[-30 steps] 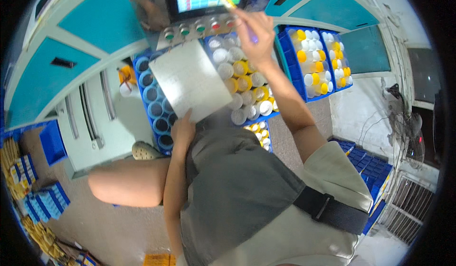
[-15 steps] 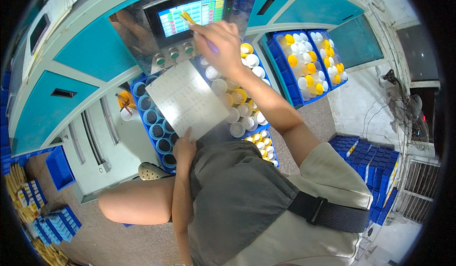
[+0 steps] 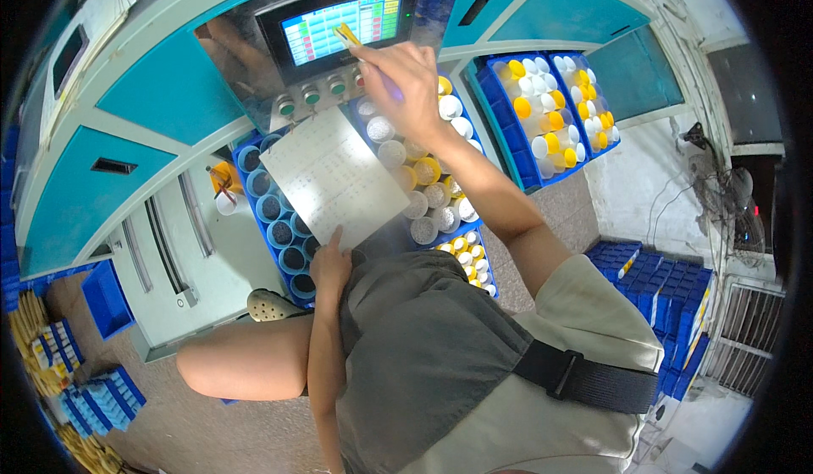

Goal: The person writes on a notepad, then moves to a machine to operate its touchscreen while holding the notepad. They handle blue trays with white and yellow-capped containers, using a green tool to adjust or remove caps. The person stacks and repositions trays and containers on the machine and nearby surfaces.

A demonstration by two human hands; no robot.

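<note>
My right hand (image 3: 402,80) is raised at the touchscreen (image 3: 373,21), closed around a slim pen-like stick (image 3: 345,35). Its yellow end points at the lit screen, and a bit of purple shows by my palm. Whether the tip touches the glass I cannot tell. A white sheet of paper (image 3: 330,173) with faint rows of writing lies across trays of cups. My left hand (image 3: 331,267) is at its lower edge, index finger stretched onto the paper, the other fingers partly curled. Blue cups with dark contents (image 3: 279,234) stand left of the sheet, white and yellow cups (image 3: 428,169) right of it.
Round push buttons (image 3: 311,95) sit below the screen. Blue crates of white and yellow cups (image 3: 542,118) stand at the right. Blue boxes (image 3: 652,292) are stacked by the wall. A small yellow holder (image 3: 224,176) and a blue bin (image 3: 107,300) are at the left.
My right hand and the pen-like stick have shifted slightly to the right and down along the screen. The left hand and the paper stay almost where they were.
</note>
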